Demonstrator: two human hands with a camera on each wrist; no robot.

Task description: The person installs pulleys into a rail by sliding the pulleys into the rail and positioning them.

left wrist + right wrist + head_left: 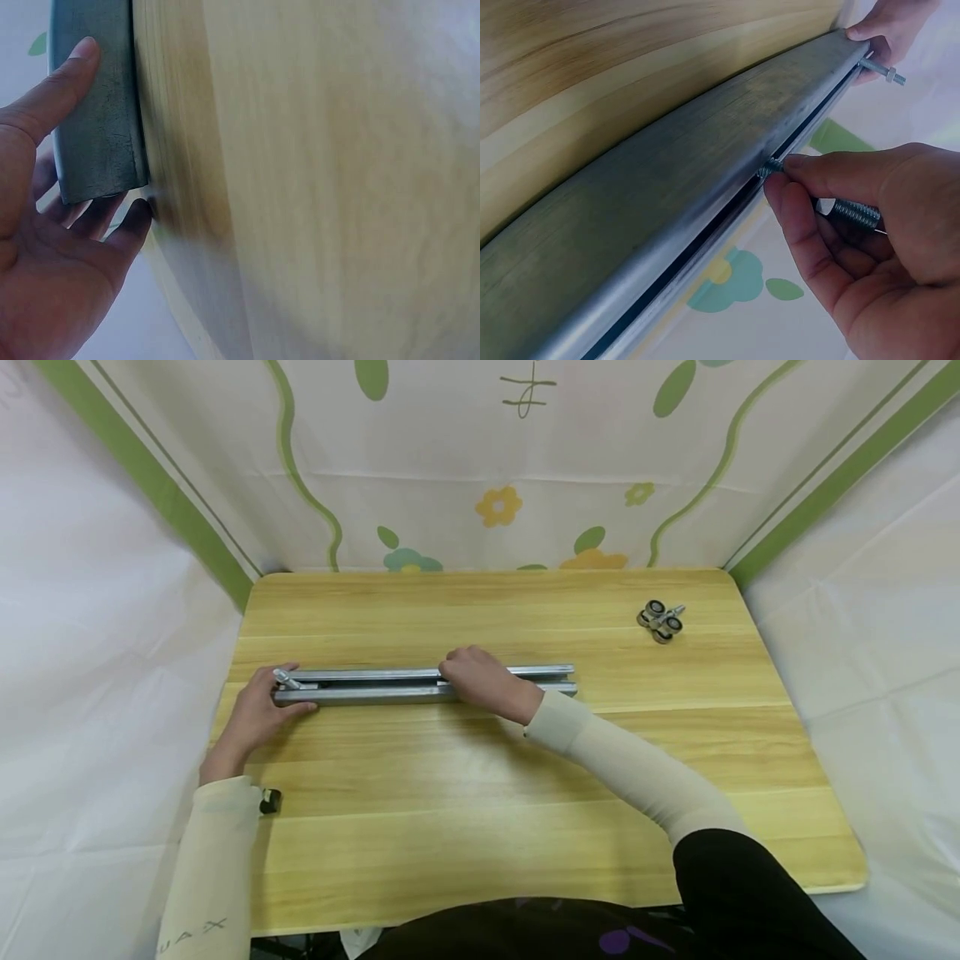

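A slotted metal rail (375,696) lies lengthwise across the table, its open slot facing up. My left hand (253,717) grips its left end, thumb (84,56) on the near side and fingers round the far side and end. A threaded bolt with a nut (889,73) sticks up from the slot beside that hand. Farther along the rail, my right hand (486,681) pinches another threaded bolt (857,213) between thumb and fingers. That bolt's lower end enters the slot; what it joins inside is hidden.
A roller trolley (662,622) with several small wheels and a threaded stem lies at the table's back right. The wooden table (465,827) is bounded by white cloth walls (862,635) on the left and right and a patterned cloth behind.
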